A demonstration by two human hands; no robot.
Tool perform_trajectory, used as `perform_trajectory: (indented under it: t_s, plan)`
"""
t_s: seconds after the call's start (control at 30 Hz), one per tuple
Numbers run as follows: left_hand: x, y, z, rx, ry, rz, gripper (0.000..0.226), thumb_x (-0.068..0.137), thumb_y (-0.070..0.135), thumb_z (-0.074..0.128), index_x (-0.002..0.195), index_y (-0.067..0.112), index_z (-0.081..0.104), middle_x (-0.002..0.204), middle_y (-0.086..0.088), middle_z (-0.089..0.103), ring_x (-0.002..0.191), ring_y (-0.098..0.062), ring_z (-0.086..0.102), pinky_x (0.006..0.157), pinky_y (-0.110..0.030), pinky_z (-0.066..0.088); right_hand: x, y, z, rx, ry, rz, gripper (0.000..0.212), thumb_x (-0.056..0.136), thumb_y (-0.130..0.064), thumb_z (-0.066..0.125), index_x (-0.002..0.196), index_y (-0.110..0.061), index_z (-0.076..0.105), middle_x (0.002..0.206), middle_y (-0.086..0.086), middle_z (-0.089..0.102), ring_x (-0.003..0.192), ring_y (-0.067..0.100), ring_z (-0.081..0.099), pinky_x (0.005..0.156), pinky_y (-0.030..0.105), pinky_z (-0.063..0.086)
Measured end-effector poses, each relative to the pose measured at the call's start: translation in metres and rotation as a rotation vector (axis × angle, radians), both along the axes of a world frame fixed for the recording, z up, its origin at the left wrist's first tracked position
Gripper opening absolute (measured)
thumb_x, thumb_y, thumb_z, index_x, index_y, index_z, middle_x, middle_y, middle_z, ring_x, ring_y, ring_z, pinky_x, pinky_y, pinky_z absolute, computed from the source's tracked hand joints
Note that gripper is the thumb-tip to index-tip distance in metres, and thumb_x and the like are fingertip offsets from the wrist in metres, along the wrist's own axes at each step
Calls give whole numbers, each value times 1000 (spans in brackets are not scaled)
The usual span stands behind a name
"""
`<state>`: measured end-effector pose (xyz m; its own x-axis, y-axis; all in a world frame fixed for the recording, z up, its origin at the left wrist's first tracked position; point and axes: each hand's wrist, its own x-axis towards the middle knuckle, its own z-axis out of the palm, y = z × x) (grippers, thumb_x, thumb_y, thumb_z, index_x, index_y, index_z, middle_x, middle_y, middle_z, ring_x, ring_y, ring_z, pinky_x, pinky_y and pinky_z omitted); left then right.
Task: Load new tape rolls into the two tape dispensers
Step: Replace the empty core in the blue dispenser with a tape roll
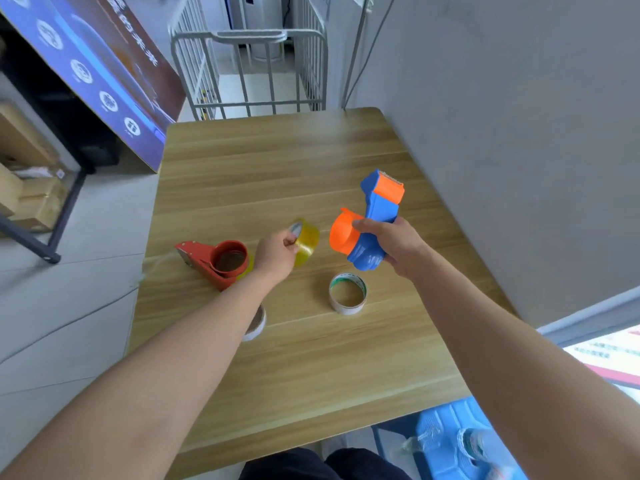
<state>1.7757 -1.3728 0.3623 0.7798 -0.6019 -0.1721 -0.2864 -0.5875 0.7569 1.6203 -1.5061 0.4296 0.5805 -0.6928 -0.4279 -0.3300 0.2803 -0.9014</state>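
Tape rolls come first, nearest the camera: a white one [256, 323] at lower centre-left lies mostly hidden under the left forearm, so only a sliver of its rim shows, and whether it is full or just a core cannot be told. Right of it an empty-looking white ring with green print [347, 293] stands flat on the wooden surface [311, 368], probably a spent core set aside. Further up, the left hand [277, 254] pinches a yellow tape roll [305, 242] by its rim, fingers closed on it, its open face turned toward the dispenser — likely lined up for loading. The right hand [391, 244] is wrapped around the handle of the blue-and-orange tape dispenser [370, 223], lifted off the surface with its orange hub facing the roll and its cutter end pointing up and away. At centre-left the red tape dispenser [216, 259] lies on its side; a yellowish edge peeks from behind it — whether that is another roll is unclear. Beyond, at top centre, stands a white metal cart [249, 64].
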Motion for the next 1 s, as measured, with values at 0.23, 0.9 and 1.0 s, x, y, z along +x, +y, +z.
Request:
perform_trajectory:
  t_s: [0.23,0.9,1.0]
  plan:
    - [19,0,78,-569,459,141,21,94,2,54,76,13,55,78,-3,64,64,-9,61,64,-23,50,30,2,36,-45,-89,-1,25,80,-18,77,98,-14,60,105,11,69,101,32,68,94,48,55]
    - [53,40,137,-626,595,157,10,98,22,53,92,20,61,92,2,66,85,-14,60,91,-41,46,100,25,79,-167,-223,87,24,78,-15,76,93,-16,56,92,7,63,82,25,63,84,43,54]
    - [56,40,138,-621,586,128,17,98,7,49,94,18,61,96,-1,67,94,-17,62,101,-47,45,104,28,81,-176,-220,108,25,78,-15,76,92,-17,55,92,7,61,84,25,61,87,44,53]
